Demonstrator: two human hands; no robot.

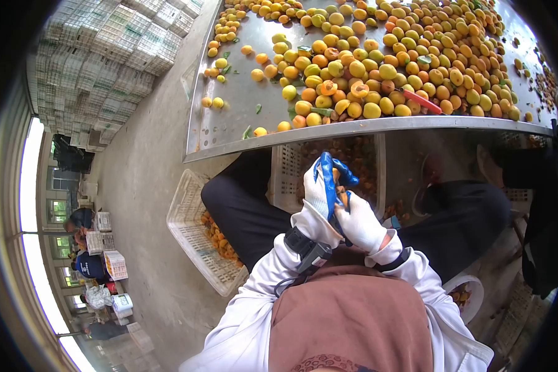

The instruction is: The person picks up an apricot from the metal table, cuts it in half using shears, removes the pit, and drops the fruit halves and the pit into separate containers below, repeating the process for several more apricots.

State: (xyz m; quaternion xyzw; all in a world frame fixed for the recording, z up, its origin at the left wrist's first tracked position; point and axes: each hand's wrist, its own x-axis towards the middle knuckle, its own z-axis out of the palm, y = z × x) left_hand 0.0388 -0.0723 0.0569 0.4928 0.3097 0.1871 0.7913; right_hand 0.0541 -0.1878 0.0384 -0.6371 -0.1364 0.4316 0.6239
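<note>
Left hand [319,188]: gloved, clasped on apricot [336,178] — held over the lap, below table [229,124] edge.
Right hand [361,224]: gloved, gripping the same apricot.
Table: heaped with fruit [378,68].
Crate [189,211]: left of knee — part filled.

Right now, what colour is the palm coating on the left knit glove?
Blue over white knit, left hand gripping orange fruit; head view.

Just below the near edge of the steel worktop [242,105], which carries a heap of apricots [384,68] and a red-handled tool [423,102], your gloved left hand [318,191] and right hand [361,224] clasp one apricot [338,180] together, above a white crate [288,177] tucked under that edge.
</note>
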